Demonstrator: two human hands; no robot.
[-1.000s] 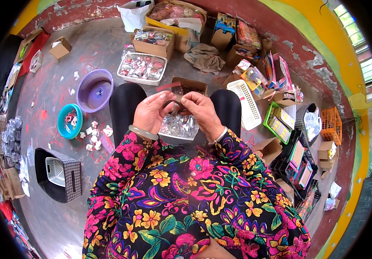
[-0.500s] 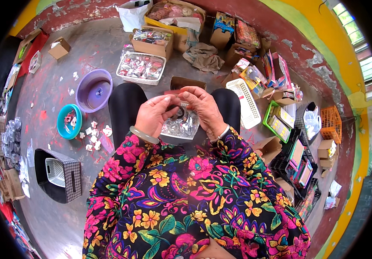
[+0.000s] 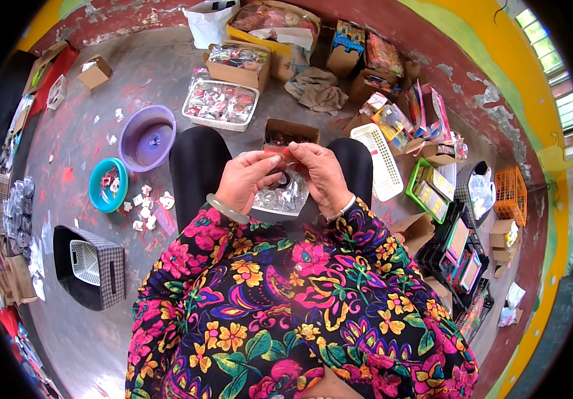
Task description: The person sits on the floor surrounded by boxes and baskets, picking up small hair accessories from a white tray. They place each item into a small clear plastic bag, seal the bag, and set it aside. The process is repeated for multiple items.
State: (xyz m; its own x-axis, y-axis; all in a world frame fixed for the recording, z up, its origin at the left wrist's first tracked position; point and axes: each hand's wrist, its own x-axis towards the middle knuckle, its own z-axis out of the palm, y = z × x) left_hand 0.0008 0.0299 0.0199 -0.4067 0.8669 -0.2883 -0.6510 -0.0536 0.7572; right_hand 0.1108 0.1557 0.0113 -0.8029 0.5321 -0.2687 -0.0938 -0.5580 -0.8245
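Both hands meet above my lap, between my knees. A small flat red piece (image 3: 278, 152) is pinched between the fingertips of my left hand (image 3: 241, 181) and my right hand (image 3: 324, 174); its exact kind is too small to make out. Something black and curved shows just below the fingers, partly hidden by them. Under my hands sits a white container (image 3: 278, 214) filled with clear plastic packets (image 3: 285, 198). An open cardboard box (image 3: 292, 129) stands just beyond my fingertips, its contents mostly hidden.
A white basket of packaged items (image 3: 220, 104) stands ahead. Purple (image 3: 148, 138) and teal (image 3: 108, 187) tubs lie to the left, near scattered white pieces (image 3: 145, 209). On the right are a white basket (image 3: 377, 161), a green tray (image 3: 427, 191) and black crates (image 3: 456, 256).
The red piece has tilted and drawn in between my fingertips. My right hand has lowered slightly and its fingers have come closer to the left ones.
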